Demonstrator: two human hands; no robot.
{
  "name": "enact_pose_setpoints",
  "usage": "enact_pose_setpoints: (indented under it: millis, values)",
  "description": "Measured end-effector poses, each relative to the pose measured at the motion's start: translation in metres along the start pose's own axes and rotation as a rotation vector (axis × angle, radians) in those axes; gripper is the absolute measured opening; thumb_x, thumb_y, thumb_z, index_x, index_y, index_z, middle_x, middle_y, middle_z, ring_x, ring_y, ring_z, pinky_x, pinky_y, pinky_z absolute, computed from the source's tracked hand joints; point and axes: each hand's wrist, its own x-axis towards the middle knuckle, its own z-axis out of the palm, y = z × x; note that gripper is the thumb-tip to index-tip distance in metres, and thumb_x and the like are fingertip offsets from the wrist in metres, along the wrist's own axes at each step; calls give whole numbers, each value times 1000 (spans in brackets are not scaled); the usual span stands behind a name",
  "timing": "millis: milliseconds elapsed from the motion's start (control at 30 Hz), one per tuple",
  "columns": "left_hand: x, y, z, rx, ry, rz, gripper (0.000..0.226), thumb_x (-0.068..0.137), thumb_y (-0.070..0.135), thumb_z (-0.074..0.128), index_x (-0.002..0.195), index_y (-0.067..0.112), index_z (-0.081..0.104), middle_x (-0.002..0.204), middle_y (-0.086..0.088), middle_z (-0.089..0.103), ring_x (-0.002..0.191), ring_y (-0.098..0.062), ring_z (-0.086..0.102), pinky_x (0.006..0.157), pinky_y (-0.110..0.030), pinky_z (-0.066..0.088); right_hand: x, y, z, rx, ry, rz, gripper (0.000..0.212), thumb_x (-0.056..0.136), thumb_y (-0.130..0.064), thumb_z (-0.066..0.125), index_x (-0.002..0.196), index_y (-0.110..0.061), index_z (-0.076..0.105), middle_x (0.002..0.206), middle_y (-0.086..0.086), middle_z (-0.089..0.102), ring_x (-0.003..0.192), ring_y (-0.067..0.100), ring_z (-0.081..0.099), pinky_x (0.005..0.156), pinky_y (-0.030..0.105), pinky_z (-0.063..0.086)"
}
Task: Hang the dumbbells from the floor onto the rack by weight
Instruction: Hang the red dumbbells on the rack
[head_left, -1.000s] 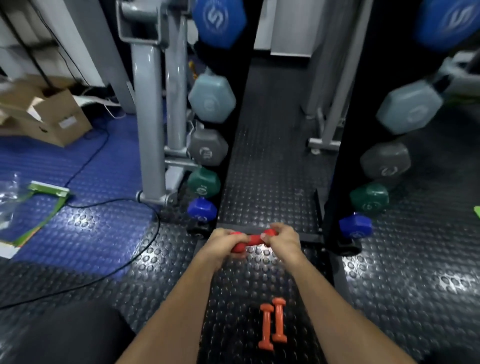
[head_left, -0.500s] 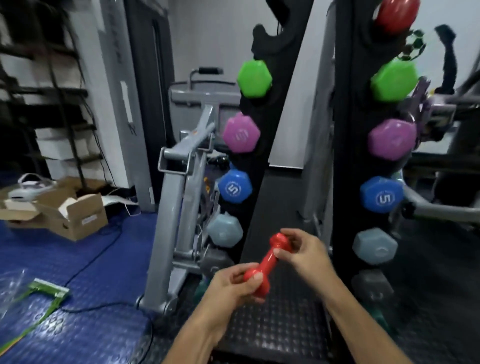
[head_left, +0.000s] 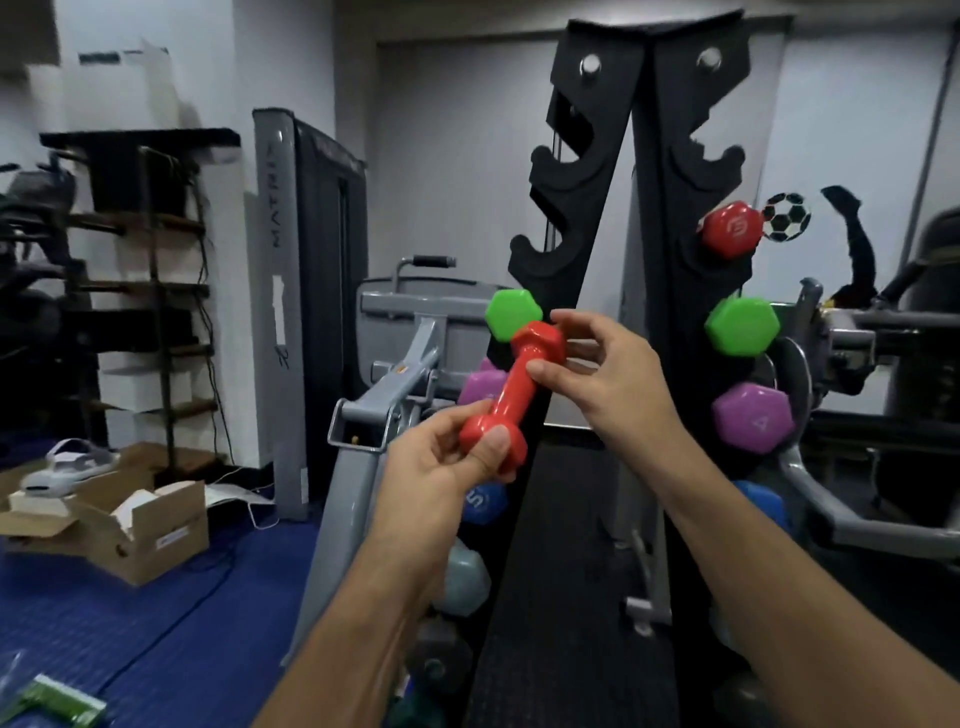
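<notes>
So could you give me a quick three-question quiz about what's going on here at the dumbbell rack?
1. True or false: both hands hold the red dumbbell.
2. Which colour hangs directly below the mounted red dumbbell on the rack? A purple, B green, C blue.
3. Fill in: the left hand grips the dumbbell's ____ end.

Key: 1 true, the right hand pinches its upper end. 2 B, the green dumbbell. 3 lower.

Single head camera faces forward, close before the rack (head_left: 597, 218)
</notes>
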Motion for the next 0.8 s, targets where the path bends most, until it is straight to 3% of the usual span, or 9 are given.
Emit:
enact_pose_setpoints:
  millis: [167, 300, 433, 567, 667, 800]
  values:
    - [24, 35, 11, 6, 49, 92, 29, 91, 11, 69, 119, 6, 70, 101, -14, 78, 87, -20, 75, 73, -23, 59, 32, -27, -7, -33, 78, -66, 48, 82, -24, 87, 125, -20, 67, 114, -6, 71, 106, 7, 67, 92, 23, 56]
    - [56, 65, 17, 66, 138, 140, 27, 89, 18, 72, 113, 4, 71, 93, -12, 79, 80, -25, 75, 75, -33, 62, 59, -16, -16, -142, 309, 48, 51, 86, -25, 82, 133, -17, 63, 122, 2, 67, 107, 17, 66, 99, 37, 55]
    - [112, 101, 25, 166, 207, 155, 21, 91, 17, 73, 105, 2, 69, 87, -10, 74, 66, -14, 73, 61, -23, 59, 79, -5, -20, -204, 210, 261, 74, 90, -28, 78, 152, -7, 44, 145, 12, 57, 128, 29, 59, 109, 48, 49]
    - [170, 118, 34, 320, 193, 139, 31, 90, 23, 78, 107, -2, 69, 93, -17, 75, 78, -27, 77, 67, -33, 63, 90, -5, -10, -61, 173, 307, 59, 89, -20, 78, 143, -13, 58, 121, 7, 73, 105, 25, 71, 96, 50, 58]
    - [198, 116, 46, 431, 177, 140, 26, 87, 23, 81, 93, 3, 66, 93, -17, 73, 80, -28, 76, 69, -38, 65, 102, 13, -1, -85, 198, 290, 43, 83, -20, 77, 125, -22, 70, 100, 1, 77, 93, 25, 75, 85, 50, 63]
    - [221, 109, 59, 563, 194, 103, 45, 84, 33, 83, 105, -2, 66, 100, -17, 70, 76, -27, 74, 65, -43, 65, 93, -1, 0, -208, 224, 262, 38, 93, -15, 71, 130, -22, 68, 112, 0, 74, 100, 23, 71, 86, 34, 59]
